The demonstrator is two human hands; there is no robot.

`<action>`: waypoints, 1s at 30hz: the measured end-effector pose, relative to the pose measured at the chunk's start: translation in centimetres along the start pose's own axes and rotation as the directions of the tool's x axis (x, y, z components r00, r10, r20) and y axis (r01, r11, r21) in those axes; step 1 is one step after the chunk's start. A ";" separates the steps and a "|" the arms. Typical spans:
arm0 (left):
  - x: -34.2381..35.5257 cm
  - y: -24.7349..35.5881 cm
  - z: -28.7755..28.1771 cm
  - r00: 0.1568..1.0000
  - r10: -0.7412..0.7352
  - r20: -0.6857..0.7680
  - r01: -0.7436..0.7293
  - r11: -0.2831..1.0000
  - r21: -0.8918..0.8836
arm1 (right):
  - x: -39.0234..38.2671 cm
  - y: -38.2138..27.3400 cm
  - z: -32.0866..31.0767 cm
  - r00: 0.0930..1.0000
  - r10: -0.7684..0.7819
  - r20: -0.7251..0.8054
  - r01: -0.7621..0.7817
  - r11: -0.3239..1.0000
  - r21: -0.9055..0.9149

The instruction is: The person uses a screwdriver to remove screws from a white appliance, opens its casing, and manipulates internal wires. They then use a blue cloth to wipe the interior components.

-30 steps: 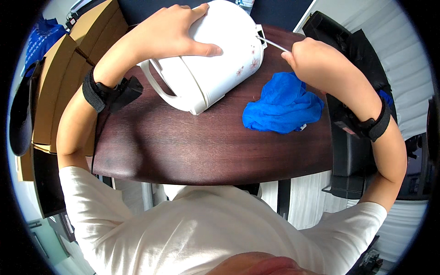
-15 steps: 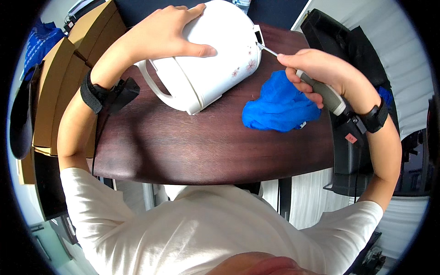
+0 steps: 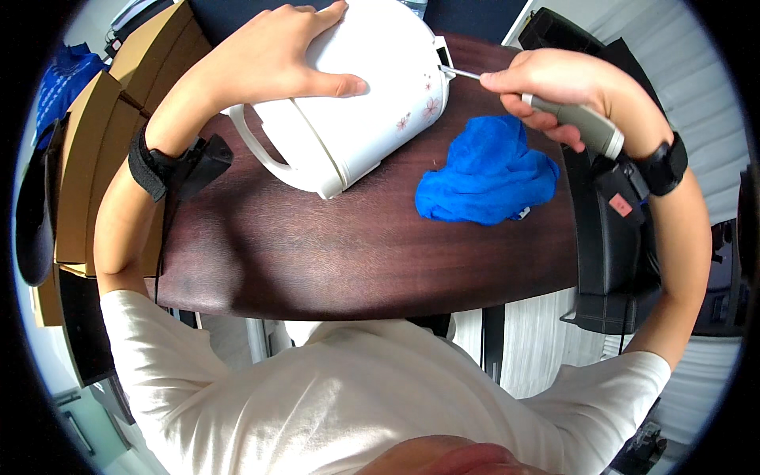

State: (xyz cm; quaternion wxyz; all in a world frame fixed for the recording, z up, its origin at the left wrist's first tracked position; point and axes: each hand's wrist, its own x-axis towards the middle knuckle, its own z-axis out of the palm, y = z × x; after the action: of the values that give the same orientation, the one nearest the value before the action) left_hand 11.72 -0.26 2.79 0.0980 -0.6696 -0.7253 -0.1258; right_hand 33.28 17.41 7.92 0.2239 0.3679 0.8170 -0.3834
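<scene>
A white electric kettle (image 3: 380, 111) with pink flower prints lies on its side on the dark wooden desk (image 3: 364, 261), its handle toward the left. My left hand (image 3: 277, 63) grips its upper body, thumb and fingers spread over the white surface. In my right hand (image 3: 566, 87) is a screwdriver (image 3: 582, 123) with a grey handle; its thin metal shaft meets a small dark opening at the kettle's right end, where the exact tip is too small to make out. A crumpled blue cloth (image 3: 483, 174) rests on the desk below the shaft.
Cardboard boxes (image 3: 87, 182) stand along the left side, with blue printed fabric (image 3: 63, 79) behind them. A black padded chair (image 3: 602, 285) is at the right. A dark panel (image 3: 467, 16) borders the desk's far edge, and a bottle (image 3: 414, 8) is partly visible there.
My right hand has turned over, exposing the screwdriver's handle, and has since moved up and right, leaving the shaft flatter. The kettle and my left hand have shifted slightly left in view.
</scene>
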 end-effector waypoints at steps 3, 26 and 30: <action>0.1 -0.3 0.3 0.999 -0.031 0.018 0.031 0.999 0.011 | 0.4 -0.9 2.9 0.977 -0.037 -0.211 -0.004 0.981 -0.193; -0.2 -0.8 0.9 1.000 -0.029 0.001 0.029 1.000 -0.002 | -0.3 0.3 2.1 0.996 -0.082 -0.039 0.088 0.984 0.156; -0.2 -0.4 0.6 0.998 -0.060 0.017 0.060 0.998 0.006 | -0.1 0.3 2.1 0.999 -0.049 -0.010 0.050 0.975 0.216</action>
State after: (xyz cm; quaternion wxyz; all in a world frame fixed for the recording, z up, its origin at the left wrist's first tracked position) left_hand 11.36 -0.27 2.17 0.0896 -0.6483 -0.7464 -0.1208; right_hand 33.74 15.83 6.60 0.1712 0.3706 0.7798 -0.4746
